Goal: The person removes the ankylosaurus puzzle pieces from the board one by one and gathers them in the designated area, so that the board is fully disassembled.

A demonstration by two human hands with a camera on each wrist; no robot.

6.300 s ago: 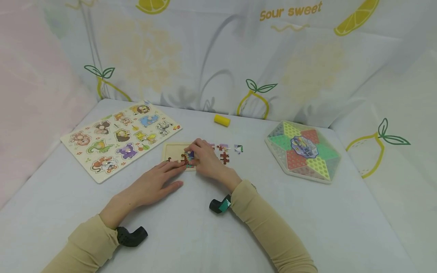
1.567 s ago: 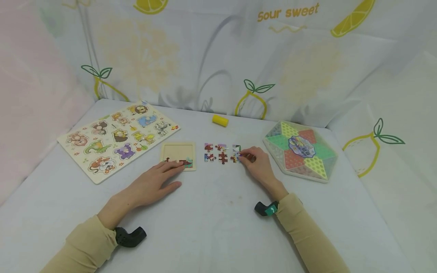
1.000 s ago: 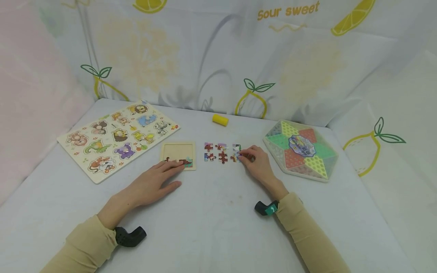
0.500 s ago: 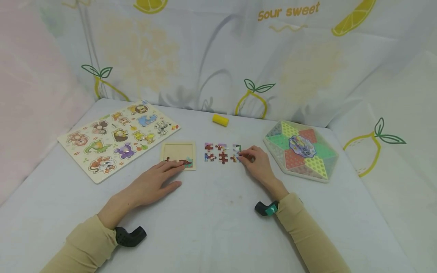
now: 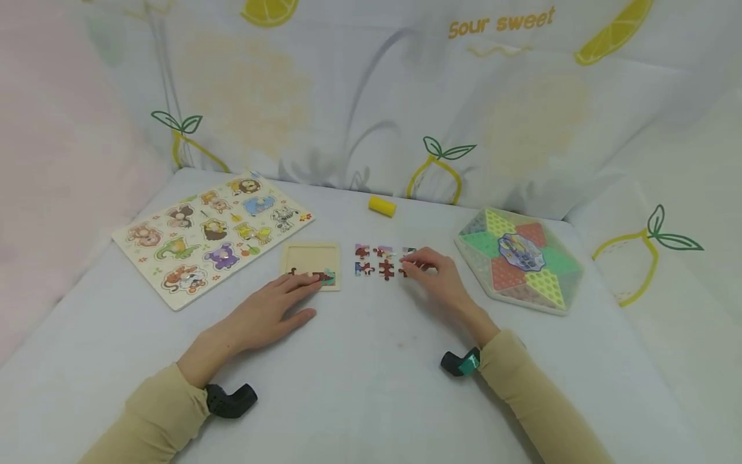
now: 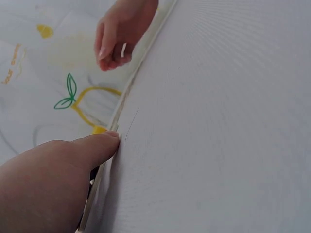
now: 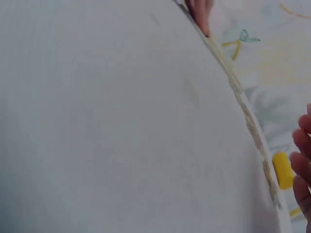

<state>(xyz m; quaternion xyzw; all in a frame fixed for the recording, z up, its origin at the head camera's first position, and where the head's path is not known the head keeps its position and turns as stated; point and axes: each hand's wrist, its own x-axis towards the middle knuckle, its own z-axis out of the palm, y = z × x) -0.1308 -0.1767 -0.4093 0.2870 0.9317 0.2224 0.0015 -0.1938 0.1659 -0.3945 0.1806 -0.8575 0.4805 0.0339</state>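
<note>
My left hand (image 5: 265,317) lies flat, its fingertips resting on the lower part of a small wooden puzzle tray (image 5: 315,258). Dark red and green jigsaw pieces (image 5: 329,277) line the tray's bottom, partly hidden by those fingers. To the tray's right lie several loose jigsaw pieces (image 5: 386,269) in two rows. Over the rightmost ones hovers my right hand (image 5: 442,278), thumb and fingers loosely bent, covering part of the lower right piece (image 5: 403,272). In the left wrist view the right hand (image 6: 127,34) shows nothing between its fingertips.
An animal peg puzzle board (image 5: 232,258) lies at the left. At the right is a hexagonal Chinese checkers box (image 5: 503,248) with a clear cover. A yellow cylinder (image 5: 382,206) sits at the back, before the lemon-printed curtain (image 5: 324,77).
Since the earliest frame, my right hand has moved from the tray to the loose pieces, now more numerous. Just now it has shifted slightly left over them. My left hand stays on the tray.
</note>
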